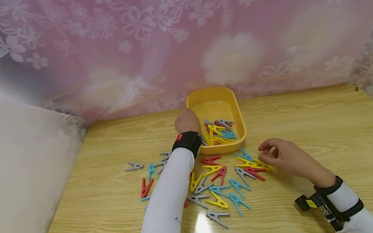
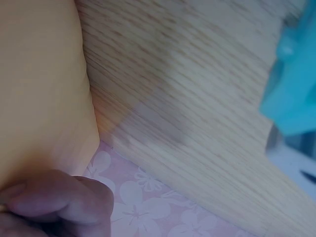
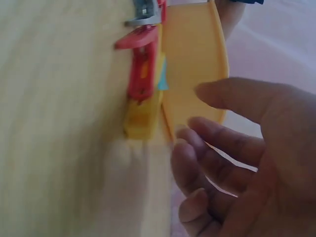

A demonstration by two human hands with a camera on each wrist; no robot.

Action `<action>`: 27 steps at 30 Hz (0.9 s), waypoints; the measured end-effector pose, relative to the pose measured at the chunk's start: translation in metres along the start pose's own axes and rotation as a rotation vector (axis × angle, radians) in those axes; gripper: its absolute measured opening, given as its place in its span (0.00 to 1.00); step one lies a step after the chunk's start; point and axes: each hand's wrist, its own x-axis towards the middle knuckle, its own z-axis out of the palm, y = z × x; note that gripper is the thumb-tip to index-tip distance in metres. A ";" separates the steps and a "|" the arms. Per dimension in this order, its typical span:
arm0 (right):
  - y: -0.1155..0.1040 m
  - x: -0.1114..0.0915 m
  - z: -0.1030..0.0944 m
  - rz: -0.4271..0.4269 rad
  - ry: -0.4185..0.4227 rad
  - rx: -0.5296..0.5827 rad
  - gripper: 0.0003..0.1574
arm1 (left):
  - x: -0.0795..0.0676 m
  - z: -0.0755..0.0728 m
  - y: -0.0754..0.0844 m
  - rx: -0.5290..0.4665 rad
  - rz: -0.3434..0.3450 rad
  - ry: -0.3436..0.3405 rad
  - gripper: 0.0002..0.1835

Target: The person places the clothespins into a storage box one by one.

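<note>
Clothespins (image 1: 219,202), V-shaped, lie on grained wood (image 1: 307,120) beside a round-cornered bin (image 1: 242,123)

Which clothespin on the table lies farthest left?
The grey clothespin lying by itself on the far left; its closest neighbours, a blue clothespin and a red clothespin, both sit farther right.

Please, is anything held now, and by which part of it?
The right hand holds nothing. The left hand is by the yellow bin; whether it grips anything cannot be told.
</note>
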 end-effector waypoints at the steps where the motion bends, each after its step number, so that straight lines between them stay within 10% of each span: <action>1: 0.003 -0.001 0.002 -0.007 -0.015 -0.007 0.18 | 0.000 0.000 0.000 -0.001 -0.001 0.008 0.16; 27: -0.006 -0.031 0.020 -0.017 0.000 -0.201 0.19 | 0.001 0.003 0.000 0.000 0.009 0.042 0.15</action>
